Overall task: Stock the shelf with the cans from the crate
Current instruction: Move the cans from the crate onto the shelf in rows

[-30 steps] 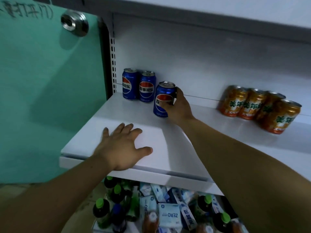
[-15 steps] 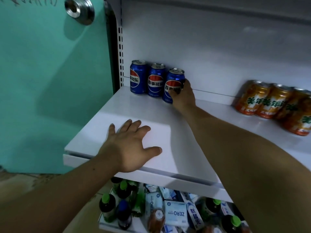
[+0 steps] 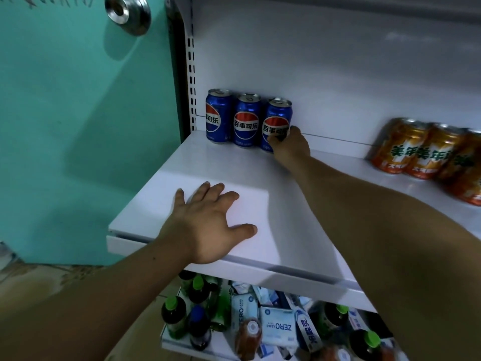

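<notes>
Three blue cola cans stand in a row at the back left of the white shelf. My right hand reaches to the back wall and grips the lower right side of the third blue can, which stands upright against the second blue can. The first blue can is nearest the shelf's left post. My left hand lies flat with spread fingers on the shelf's front part. No crate is in view.
Several orange cans stand at the back right of the same shelf. A lower shelf holds green-capped bottles and white packets. A teal door with a metal knob is to the left.
My right hand has pushed the third blue can back and left until it stands in line with the other two. My left hand has stayed flat on the shelf.
</notes>
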`<state>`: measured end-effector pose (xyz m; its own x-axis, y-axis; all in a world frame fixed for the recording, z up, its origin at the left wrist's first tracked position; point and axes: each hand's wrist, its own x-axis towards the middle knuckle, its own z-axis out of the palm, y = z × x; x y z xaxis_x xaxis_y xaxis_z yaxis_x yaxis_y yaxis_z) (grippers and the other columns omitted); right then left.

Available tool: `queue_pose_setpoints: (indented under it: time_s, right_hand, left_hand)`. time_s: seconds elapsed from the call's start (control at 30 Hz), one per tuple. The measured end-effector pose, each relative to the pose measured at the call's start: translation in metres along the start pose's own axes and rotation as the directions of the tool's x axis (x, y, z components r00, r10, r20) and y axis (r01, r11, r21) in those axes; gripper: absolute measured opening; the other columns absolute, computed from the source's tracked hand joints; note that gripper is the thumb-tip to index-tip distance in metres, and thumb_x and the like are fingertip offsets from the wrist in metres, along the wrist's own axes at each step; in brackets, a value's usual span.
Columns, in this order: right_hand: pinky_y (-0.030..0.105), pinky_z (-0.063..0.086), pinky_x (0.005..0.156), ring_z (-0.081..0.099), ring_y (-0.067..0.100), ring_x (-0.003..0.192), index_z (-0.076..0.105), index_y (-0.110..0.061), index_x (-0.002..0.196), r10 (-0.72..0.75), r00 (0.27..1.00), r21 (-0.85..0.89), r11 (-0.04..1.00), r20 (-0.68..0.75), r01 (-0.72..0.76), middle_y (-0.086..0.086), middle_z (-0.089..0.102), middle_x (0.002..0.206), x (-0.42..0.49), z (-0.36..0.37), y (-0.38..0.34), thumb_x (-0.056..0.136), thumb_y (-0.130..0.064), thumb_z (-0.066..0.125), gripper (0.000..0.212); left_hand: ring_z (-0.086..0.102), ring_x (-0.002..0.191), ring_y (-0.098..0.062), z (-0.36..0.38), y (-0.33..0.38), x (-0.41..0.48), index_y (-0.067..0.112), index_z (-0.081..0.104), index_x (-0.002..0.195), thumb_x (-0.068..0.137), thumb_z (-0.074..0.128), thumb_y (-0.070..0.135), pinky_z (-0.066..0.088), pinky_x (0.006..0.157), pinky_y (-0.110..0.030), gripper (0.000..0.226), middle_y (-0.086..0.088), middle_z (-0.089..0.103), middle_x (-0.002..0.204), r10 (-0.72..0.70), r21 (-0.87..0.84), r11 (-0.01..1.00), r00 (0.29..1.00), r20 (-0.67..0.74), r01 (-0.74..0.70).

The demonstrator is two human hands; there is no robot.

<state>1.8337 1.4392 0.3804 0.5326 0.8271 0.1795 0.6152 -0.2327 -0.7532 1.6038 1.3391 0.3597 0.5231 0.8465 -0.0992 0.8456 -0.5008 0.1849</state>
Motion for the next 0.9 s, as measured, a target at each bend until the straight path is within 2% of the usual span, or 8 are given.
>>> queue_pose_setpoints:
  time_s: [0.13, 0.3, 0.37, 0.47, 0.57, 0.63, 0.73, 0.9]
  right_hand:
    - [0.032, 0.035, 0.103, 0.038, 0.03, 0.136, 0.023, -0.01, 0.15, -0.03, 0.996, -0.149, 0.988, 0.086, 0.043, 0.014, 0.034, 0.152, -0.033, -0.035, -0.001, 0.093, -0.045, 0.056, 0.075]
    - [0.035, 0.027, 0.112, 0.03, 0.029, 0.141, 0.019, -0.017, 0.153, 0.042, 0.981, -0.47, 0.881, 0.191, 0.054, 0.008, 0.023, 0.159, -0.1, -0.123, 0.011, 0.094, -0.057, 0.046, 0.076]
    - [0.035, 0.027, 0.112, 0.03, 0.03, 0.141, 0.021, -0.017, 0.153, 0.083, 0.982, -0.523, 0.852, 0.17, 0.019, 0.009, 0.023, 0.158, -0.128, -0.165, 0.021, 0.094, -0.056, 0.047, 0.075]
    - [0.036, 0.032, 0.11, 0.042, 0.03, 0.131, 0.033, -0.02, 0.148, 0.123, 0.99, -0.522, 0.85, 0.072, -0.068, 0.011, 0.04, 0.148, -0.175, -0.223, 0.043, 0.093, -0.049, 0.054, 0.065]
    - [0.034, 0.032, 0.108, 0.042, 0.03, 0.131, 0.035, -0.018, 0.146, 0.178, 0.984, -0.526, 0.838, 0.004, -0.149, 0.011, 0.042, 0.147, -0.222, -0.274, 0.06, 0.095, -0.042, 0.055, 0.06]
    - [0.034, 0.031, 0.108, 0.038, 0.03, 0.135, 0.033, -0.014, 0.148, 0.233, 0.971, -0.57, 0.792, -0.05, -0.22, 0.01, 0.038, 0.151, -0.255, -0.306, 0.07, 0.096, -0.046, 0.052, 0.064]
    - [0.037, 0.034, 0.108, 0.039, 0.03, 0.135, 0.028, -0.016, 0.15, 0.307, 0.943, -0.607, 0.727, -0.128, -0.32, 0.009, 0.034, 0.154, -0.298, -0.349, 0.095, 0.093, -0.054, 0.052, 0.072]
    - [0.035, 0.039, 0.099, 0.043, 0.03, 0.131, 0.031, -0.016, 0.149, 0.401, 0.878, -0.604, 0.641, -0.263, -0.474, 0.009, 0.039, 0.151, -0.377, -0.413, 0.145, 0.093, -0.052, 0.053, 0.071]
  left_hand:
    - [-0.006, 0.147, -0.014, -0.004, 0.004, -0.004, 0.036, 0.012, 0.15, 0.084, 0.03, 0.074, -0.004, 0.117, -0.052, 0.078, 0.008, 0.001, 0.16, 0.013, -0.012, 1.0, 1.0, -0.023, -0.013]
    - [0.0, 0.147, -0.016, -0.01, 0.006, -0.008, 0.035, 0.016, 0.15, 0.084, 0.031, 0.076, -0.001, 0.116, -0.053, 0.079, 0.006, 0.005, 0.161, 0.023, -0.038, 0.999, 1.0, 0.003, -0.023]
    - [0.003, 0.147, -0.017, -0.013, 0.008, -0.01, 0.034, 0.019, 0.15, 0.084, 0.034, 0.074, 0.001, 0.116, -0.053, 0.078, 0.004, 0.007, 0.16, -0.001, -0.027, 1.0, 1.0, 0.017, 0.001]
    - [0.022, 0.143, -0.021, -0.017, 0.036, -0.015, 0.029, 0.029, 0.147, 0.085, 0.047, 0.065, 0.014, 0.116, -0.05, 0.074, 0.002, 0.023, 0.157, -0.009, -0.105, 0.994, 1.0, 0.011, 0.01]
    - [0.04, 0.134, -0.021, -0.014, 0.104, -0.032, 0.026, 0.039, 0.142, 0.077, 0.059, 0.06, 0.032, 0.111, -0.044, 0.076, 0.0, 0.038, 0.15, 0.184, -0.282, 0.944, 0.982, 0.028, -0.169]
    - [0.042, 0.133, -0.022, -0.008, 0.162, -0.053, 0.024, 0.038, 0.143, 0.081, 0.061, 0.054, 0.035, 0.109, -0.041, 0.072, 0.0, 0.036, 0.151, 0.357, -0.284, 0.899, 0.933, 0.038, -0.333]
    - [0.04, 0.134, -0.022, 0.007, 0.244, -0.088, 0.023, 0.038, 0.143, 0.084, 0.06, 0.052, 0.034, 0.109, -0.04, 0.069, 0.0, 0.035, 0.151, 0.572, -0.204, 0.809, 0.818, 0.055, -0.552]
    - [0.044, 0.127, -0.025, 0.043, 0.356, -0.146, 0.021, 0.043, 0.138, 0.086, 0.059, 0.049, 0.04, 0.103, -0.039, 0.061, -0.003, 0.043, 0.143, 0.783, -0.16, 0.622, 0.609, 0.126, -0.767]
